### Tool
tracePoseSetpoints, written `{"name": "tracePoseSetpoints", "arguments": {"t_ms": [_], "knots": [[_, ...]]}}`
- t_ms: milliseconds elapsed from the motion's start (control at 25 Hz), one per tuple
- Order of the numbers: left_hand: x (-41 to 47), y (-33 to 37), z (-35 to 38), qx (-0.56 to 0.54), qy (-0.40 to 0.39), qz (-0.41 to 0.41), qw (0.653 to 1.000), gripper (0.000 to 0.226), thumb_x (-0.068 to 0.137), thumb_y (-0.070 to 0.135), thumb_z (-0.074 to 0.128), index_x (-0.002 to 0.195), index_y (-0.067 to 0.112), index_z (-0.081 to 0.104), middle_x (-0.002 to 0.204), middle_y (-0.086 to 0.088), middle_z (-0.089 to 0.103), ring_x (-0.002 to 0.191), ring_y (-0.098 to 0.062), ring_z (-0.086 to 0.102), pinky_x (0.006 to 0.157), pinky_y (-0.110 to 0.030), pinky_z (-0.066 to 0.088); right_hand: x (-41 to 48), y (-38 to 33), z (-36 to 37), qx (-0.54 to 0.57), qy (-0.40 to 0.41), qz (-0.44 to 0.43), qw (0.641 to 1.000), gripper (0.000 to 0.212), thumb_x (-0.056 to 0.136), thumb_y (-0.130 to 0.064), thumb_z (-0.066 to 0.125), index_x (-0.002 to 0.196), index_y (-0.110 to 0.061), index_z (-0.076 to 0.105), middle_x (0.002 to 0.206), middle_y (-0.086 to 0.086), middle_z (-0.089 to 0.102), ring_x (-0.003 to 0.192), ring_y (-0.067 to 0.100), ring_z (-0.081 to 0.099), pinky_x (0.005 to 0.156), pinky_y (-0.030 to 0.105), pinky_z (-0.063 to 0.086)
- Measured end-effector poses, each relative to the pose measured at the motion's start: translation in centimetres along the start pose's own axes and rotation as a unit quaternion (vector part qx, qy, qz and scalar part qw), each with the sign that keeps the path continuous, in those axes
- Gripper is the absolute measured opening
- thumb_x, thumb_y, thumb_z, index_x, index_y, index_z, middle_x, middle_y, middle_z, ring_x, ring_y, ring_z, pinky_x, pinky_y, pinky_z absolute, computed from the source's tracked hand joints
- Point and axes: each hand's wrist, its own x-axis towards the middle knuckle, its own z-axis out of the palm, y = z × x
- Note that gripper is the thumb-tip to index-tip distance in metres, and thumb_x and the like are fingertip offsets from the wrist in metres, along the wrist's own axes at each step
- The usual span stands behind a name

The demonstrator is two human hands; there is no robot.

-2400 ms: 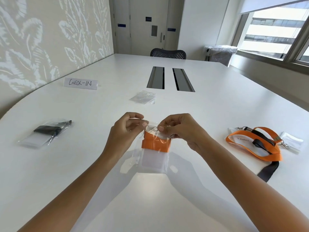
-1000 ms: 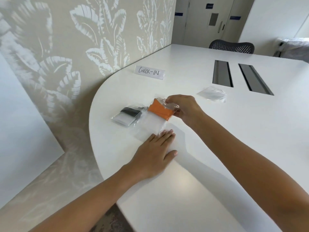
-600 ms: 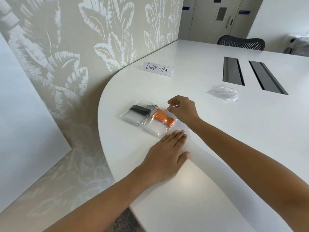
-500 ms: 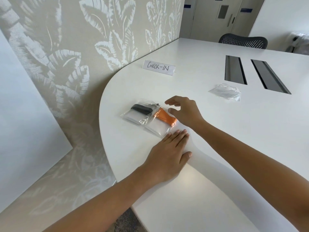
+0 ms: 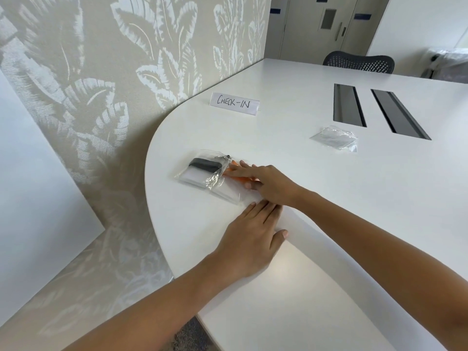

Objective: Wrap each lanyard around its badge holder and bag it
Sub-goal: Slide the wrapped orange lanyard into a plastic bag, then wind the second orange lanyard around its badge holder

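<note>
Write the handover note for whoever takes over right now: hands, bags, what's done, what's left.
Right hand: fingers straight, pressing on the orange-lanyard bag.
Left hand: flat on the table, holding nothing.
Black-lanyard bag lies touching the orange one, near the table's curved edge. Empty bags lie farther in.
Done: two badges wrapped and bagged.
Left: no loose lanyards in view; look beyond the frame.

I read one legible marking: a white paper sign point(image 5: 234, 103) lying on the worktop point(image 5: 329, 198) near the wall edge, hand-lettered "CHECK-IN" in dark capitals. The blue door plates in the background are too small for me to read.
</note>
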Motion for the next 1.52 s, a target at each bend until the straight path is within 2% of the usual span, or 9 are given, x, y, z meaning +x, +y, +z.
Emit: {"name": "tracePoseSetpoints", "arguments": {"t_ms": [200,360,480,680,760,920,1200,1320,1520], "knots": [[0.1,-0.4,0.1,0.012,-0.004,-0.003,1.000,0.059,0.103,0.041,0.025,0.153,0.013,0.013,0.161,0.000,0.014,0.148,-0.010,0.006,0.118,-0.022,-0.005,-1.6,0.0,-0.6,-0.023,0.162,-0.020,0.986,0.034,0.094,0.007,0.053,0.119,-0.010,0.069,0.129,0.003,0.065,0.133,0.012,0.049,0.104,0.005,0.031],[0.3,-0.3,0.1,-0.002,-0.005,-0.001,1.000,0.058,0.103,0.040,0.027,0.153,0.015,0.014,0.162,0.002,0.010,0.148,-0.009,0.005,0.116,-0.020,-0.006,-4.6,-0.4,-1.5,-0.093,0.261,-0.052,0.960,0.023,0.091,0.002,0.061,0.104,-0.011,0.074,0.106,-0.001,0.074,0.104,0.012,0.067,0.090,0.006,0.041],[0.5,-0.2,-0.2,0.002,-0.013,0.006,1.000,0.057,0.103,0.039,0.028,0.153,0.013,0.017,0.161,0.000,0.014,0.147,-0.010,0.009,0.117,-0.021,-0.002,-7.7,-0.5,-1.9,-0.133,0.300,-0.061,0.943,0.019,0.090,0.001,0.064,0.099,-0.011,0.074,0.095,-0.002,0.074,0.088,0.008,0.066,0.081,0.006,0.043],[2.0,1.1,-0.8,-0.018,-0.006,0.016,1.000,0.049,0.102,0.031,0.032,0.148,0.014,0.027,0.150,-0.001,0.033,0.138,-0.015,0.029,0.111,-0.023,0.020,-14.1,0.6,-2.7,-0.185,0.342,-0.018,0.921,0.018,0.088,0.005,0.064,0.095,-0.008,0.074,0.090,0.002,0.072,0.083,0.017,0.067,0.076,0.024,0.051],[2.9,2.8,-0.5,-0.036,-0.010,0.036,0.999,0.049,0.102,0.028,0.032,0.149,0.014,0.027,0.151,0.001,0.032,0.139,-0.014,0.028,0.112,-0.023,0.018,-17.1,1.2,-3.6,-0.200,0.359,0.008,0.912,0.017,0.088,0.005,0.065,0.095,-0.008,0.074,0.090,0.001,0.072,0.082,0.017,0.068,0.075,0.022,0.050],[4.9,7.7,0.7,-0.053,-0.019,0.083,0.995,0.049,0.103,0.028,0.031,0.149,0.014,0.026,0.154,0.003,0.028,0.142,-0.013,0.023,0.114,-0.021,0.014,-23.7,2.5,-5.5,-0.227,0.388,0.064,0.891,0.019,0.087,0.005,0.067,0.093,-0.011,0.074,0.090,-0.002,0.072,0.075,0.005,0.060,0.070,0.002,0.037],[8.6,18.6,4.1,-0.101,-0.033,0.138,0.985,0.048,0.103,0.030,0.031,0.148,0.016,0.029,0.154,0.003,0.029,0.142,-0.012,0.024,0.115,-0.021,0.013,-35.1,4.9,-9.2,-0.248,0.427,0.134,0.859,0.019,0.085,0.004,0.069,0.093,-0.013,0.074,0.087,-0.005,0.071,0.076,0.004,0.060,0.075,0.006,0.043],[9.9,22.7,5.8,-0.115,-0.051,0.148,0.981,0.048,0.103,0.032,0.031,0.149,0.016,0.029,0.156,0.001,0.027,0.143,-0.012,0.022,0.116,-0.023,0.011,-39.2,6.0,-10.4,-0.244,0.441,0.148,0.851,0.020,0.084,0.006,0.069,0.094,-0.010,0.075,0.089,-0.002,0.072,0.079,0.012,0.065,0.077,0.015,0.050],[12.8,28.2,8.8,-0.142,-0.087,0.140,0.976,0.051,0.103,0.038,0.030,0.150,0.017,0.027,0.159,0.002,0.021,0.146,-0.009,0.014,0.117,-0.026,0.006,-45.5,8.7,-12.8,-0.221,0.477,0.208,0.825,0.025,0.080,0.010,0.068,0.095,-0.009,0.074,0.093,-0.009,0.067,0.077,0.008,0.062,0.075,0.003,0.042]]}}
